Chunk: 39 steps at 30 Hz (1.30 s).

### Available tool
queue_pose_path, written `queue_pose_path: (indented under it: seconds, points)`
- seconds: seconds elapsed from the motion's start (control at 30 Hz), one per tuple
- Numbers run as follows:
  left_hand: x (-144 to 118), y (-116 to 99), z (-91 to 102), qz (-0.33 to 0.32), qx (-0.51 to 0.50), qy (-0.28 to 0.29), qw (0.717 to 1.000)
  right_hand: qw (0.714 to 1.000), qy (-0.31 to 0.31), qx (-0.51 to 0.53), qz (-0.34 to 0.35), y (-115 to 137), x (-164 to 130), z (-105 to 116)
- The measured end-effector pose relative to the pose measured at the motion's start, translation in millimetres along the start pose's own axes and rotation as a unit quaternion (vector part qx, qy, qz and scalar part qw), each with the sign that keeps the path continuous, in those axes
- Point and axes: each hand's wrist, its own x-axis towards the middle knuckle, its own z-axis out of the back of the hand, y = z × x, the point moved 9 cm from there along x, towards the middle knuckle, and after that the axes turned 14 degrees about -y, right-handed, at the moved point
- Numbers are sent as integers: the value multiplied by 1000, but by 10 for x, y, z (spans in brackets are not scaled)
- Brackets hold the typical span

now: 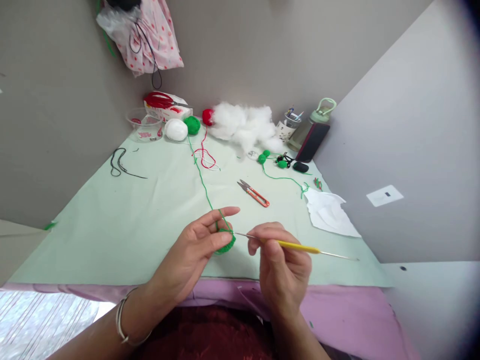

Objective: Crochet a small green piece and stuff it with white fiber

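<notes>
My left hand [202,237] pinches a small green crochet piece [226,243] between thumb and fingers, its index finger stretched out with green yarn [204,187] running over it. That strand leads back to a green yarn ball [192,125] at the rear of the table. In my right hand [281,265] is a crochet hook [296,246] with a yellow handle, held like a pencil. The hook's thin metal tip meets the edge of the green piece; whether it sits inside a stitch I cannot tell. A second metal end sticks out to the right.
Orange thread snips [253,193] lie beyond my hands. White stuffing [242,125], a white yarn ball [176,130] and a red yarn ball [207,117] stand at the back. Small green balls [261,159], a phone [313,142], a bottle [313,125] and white paper [330,212] are on the right.
</notes>
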Motion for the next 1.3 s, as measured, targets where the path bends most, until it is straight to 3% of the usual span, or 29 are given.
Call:
queue_pose_path:
  seconds: [0.1,0.33,0.57,0.7,1.0,1.2,1.3]
  points:
    - [-37,-1,-20,-38,54,18,998,998,30,25,-54,-105,-18,-94]
    - [-51,-74,62,-75,114,-8,991,982,-4,93,-167,-292,13,-42]
    - [-47,-142,62,-102,144,-13,984,981,7,90,-174,-258,33,-59]
    - [-44,-181,62,-134,182,-19,974,986,33,78,-141,-206,9,-57]
    - [-110,-357,-5,-217,269,-66,936,997,74,-26,5,47,5,-91]
    - [-157,-454,-1,-310,309,-93,894,968,151,-135,146,222,-122,-199]
    - [-150,-448,-13,-320,316,-84,889,958,155,-144,191,284,-155,-221]
